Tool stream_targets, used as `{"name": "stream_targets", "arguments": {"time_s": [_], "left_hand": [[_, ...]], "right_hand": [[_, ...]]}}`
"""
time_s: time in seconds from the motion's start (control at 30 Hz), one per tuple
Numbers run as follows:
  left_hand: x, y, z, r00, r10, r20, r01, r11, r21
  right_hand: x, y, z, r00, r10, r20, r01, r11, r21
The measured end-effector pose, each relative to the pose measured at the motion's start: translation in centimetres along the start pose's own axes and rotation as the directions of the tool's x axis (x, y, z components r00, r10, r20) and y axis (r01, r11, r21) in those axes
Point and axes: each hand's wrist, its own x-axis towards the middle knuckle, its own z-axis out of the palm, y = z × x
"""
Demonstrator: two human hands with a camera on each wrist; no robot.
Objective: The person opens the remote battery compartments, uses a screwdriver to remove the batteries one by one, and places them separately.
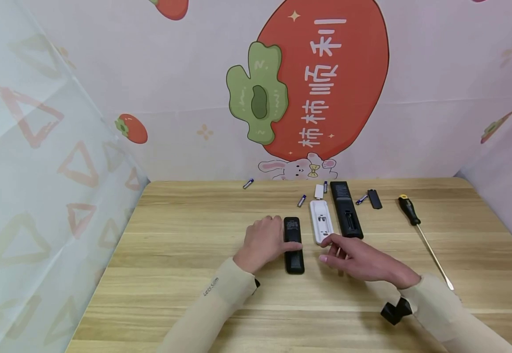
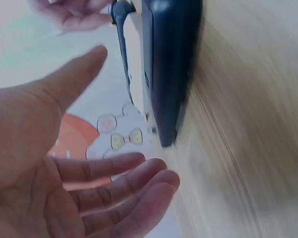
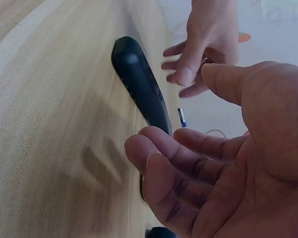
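Wood-grain surface carries the leftmost black remote control about midway between its left and right edges; the left hand, thumb and fingers parted, hovers just beside it. Near an open-backed white remote control, the right hand hangs, fingers loosely bent.

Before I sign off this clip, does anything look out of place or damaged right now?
Nothing looks spilled or visibly broken. The white remote and the long black remote have open battery compartments, and several batteries lie loose at different angles on the table; that looks like disassembly, not damage.
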Motion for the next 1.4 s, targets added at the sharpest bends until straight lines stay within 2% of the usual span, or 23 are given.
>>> {"name": "stream_targets", "arguments": {"time_s": [0.07,0.17,0.3,0.5,0.87,1.2,1.4], "left_hand": [[0.0,-0.6,-0.1,0.998,0.053,0.028,-0.054,0.998,0.041],[-0.2,-1.4,0.1,0.987,0.137,0.087,-0.144,0.986,0.081],[-0.4,-2.0,0.3,0.971,0.186,0.149,-0.200,0.976,0.085],[-0.7,-2.2,0.4,0.962,0.199,0.187,-0.213,0.975,0.060],[-0.8,-2.0,0.2,0.953,0.210,0.219,-0.232,0.969,0.083],[-1.0,-1.9,0.4,0.943,0.200,0.267,-0.217,0.975,0.038],[-1.0,-1.8,0.4,0.945,0.202,0.257,-0.222,0.974,0.054]], "right_hand": [[0.0,0.0,0.0,1.000,0.003,0.002,-0.003,1.000,0.004],[0.0,0.0,-0.1,1.000,0.013,0.005,-0.013,1.000,0.007],[0.0,0.1,-0.1,1.000,0.021,0.007,-0.021,1.000,0.001],[-0.1,0.2,0.0,1.000,0.006,0.005,-0.006,1.000,-0.006],[0.0,0.4,0.0,1.000,-0.012,0.009,0.012,1.000,-0.018],[0.1,0.6,0.1,1.000,-0.019,0.019,0.019,1.000,-0.011],[0.1,0.6,-0.1,1.000,-0.022,0.021,0.022,1.000,-0.017]]}}
